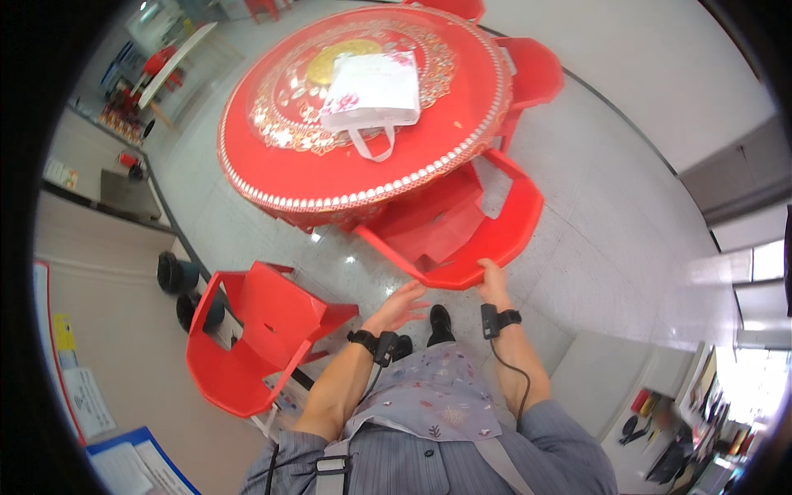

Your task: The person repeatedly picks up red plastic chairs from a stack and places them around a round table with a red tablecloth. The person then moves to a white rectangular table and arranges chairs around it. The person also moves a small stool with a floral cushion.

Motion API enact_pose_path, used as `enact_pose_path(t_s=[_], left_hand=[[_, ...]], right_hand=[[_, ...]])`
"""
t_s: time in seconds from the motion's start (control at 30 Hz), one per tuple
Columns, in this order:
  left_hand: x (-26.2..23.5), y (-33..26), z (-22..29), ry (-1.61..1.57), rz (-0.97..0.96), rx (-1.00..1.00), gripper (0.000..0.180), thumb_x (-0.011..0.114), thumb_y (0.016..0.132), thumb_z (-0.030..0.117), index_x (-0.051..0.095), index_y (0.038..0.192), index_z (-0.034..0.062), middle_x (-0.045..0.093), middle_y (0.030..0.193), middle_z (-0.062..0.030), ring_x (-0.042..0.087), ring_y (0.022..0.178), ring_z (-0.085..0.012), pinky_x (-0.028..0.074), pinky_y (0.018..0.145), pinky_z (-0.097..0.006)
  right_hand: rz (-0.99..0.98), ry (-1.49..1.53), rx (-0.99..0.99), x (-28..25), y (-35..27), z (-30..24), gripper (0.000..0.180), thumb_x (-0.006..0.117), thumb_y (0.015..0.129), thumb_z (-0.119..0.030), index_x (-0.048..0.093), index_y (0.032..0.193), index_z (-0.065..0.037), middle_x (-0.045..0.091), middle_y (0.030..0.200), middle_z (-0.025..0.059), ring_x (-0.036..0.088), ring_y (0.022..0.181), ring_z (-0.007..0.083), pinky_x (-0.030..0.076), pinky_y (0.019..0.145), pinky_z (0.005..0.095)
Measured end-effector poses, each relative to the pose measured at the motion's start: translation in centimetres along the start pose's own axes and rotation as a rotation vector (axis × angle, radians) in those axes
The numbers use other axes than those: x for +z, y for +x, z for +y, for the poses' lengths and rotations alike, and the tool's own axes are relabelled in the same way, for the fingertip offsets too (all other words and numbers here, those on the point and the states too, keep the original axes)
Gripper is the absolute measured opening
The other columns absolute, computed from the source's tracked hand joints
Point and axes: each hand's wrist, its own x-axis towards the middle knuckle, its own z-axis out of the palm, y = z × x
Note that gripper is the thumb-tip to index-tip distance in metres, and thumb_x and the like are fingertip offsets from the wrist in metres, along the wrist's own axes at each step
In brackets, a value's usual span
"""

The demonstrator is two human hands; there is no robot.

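In front of me a red plastic chair (495,235) stands partly under the edge of a round table (272,186) with a red patterned cover. My right hand (493,285) is closed over the top rim of the chair's back, thumb and fingers around it. Just left of that, my left hand (398,308) is open, its fingers spread beside the back's left corner; whether a fingertip touches it I cannot tell. A white flowered bag (373,87) with a pale handle lies on the table.
A second red chair (272,309) is at my left by the wall, with dark bins (176,274) behind it. Another red chair (532,73) stands at the table's far right. A cabinet (606,371) with cluttered shelving is at my right. Grey tiles (594,223) form the floor.
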Motion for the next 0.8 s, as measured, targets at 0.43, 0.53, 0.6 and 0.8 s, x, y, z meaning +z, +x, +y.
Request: enact_pose_path(t_s=[0.43, 0.53, 0.6, 0.8], left_hand=[[-11.4, -12.0, -14.9, 0.053, 0.565, -0.223, 0.053, 0.063, 0.087, 0.025, 0.047, 0.135, 0.0104, 0.056, 0.117, -0.0063, 0.059, 0.097, -0.0217, 0.055, 0.071, -0.037], [-17.4, -18.2, -19.7, -0.094, 0.732, -0.197, 0.045, 0.06, 0.089, 0.021, 0.048, 0.13, 0.0086, 0.054, 0.118, -0.0082, 0.061, 0.094, -0.0249, 0.057, 0.073, -0.04], [-19.6, -21.7, -21.7, -0.091, 0.859, -0.213, 0.046, 0.059, 0.089, 0.027, 0.048, 0.13, 0.0084, 0.054, 0.118, -0.0087, 0.061, 0.093, -0.0256, 0.057, 0.072, -0.039], [-25.7, -33.9, -29.0, -0.409, 1.322, -0.078, 0.051, 0.064, 0.086, 0.046, 0.051, 0.113, 0.0042, 0.053, 0.109, -0.0129, 0.061, 0.083, -0.0261, 0.054, 0.059, -0.037]], right_hand=[[-0.201, -0.303, 0.102, -1.8, -1.2, -7.5, 0.044, 0.069, 0.083, -0.016, 0.052, 0.123, -0.011, 0.062, 0.114, 0.0085, 0.066, 0.095, 0.0252, 0.059, 0.072, 0.0417], [-0.294, -0.333, 0.184, -3.0, -0.8, -8.2, 0.045, 0.067, 0.088, -0.032, 0.05, 0.126, -0.012, 0.062, 0.114, 0.0081, 0.065, 0.096, 0.0249, 0.059, 0.071, 0.0402], [-0.372, -0.356, 0.309, -4.2, -0.9, -8.3, 0.047, 0.065, 0.09, -0.037, 0.05, 0.126, -0.012, 0.062, 0.115, 0.008, 0.065, 0.097, 0.0255, 0.058, 0.071, 0.0395], [-0.467, -0.868, 0.572, -6.3, -4.1, -1.6, 0.051, 0.065, 0.089, -0.032, 0.047, 0.123, 0.001, 0.064, 0.107, 0.0189, 0.066, 0.093, 0.0311, 0.058, 0.07, 0.0378]])
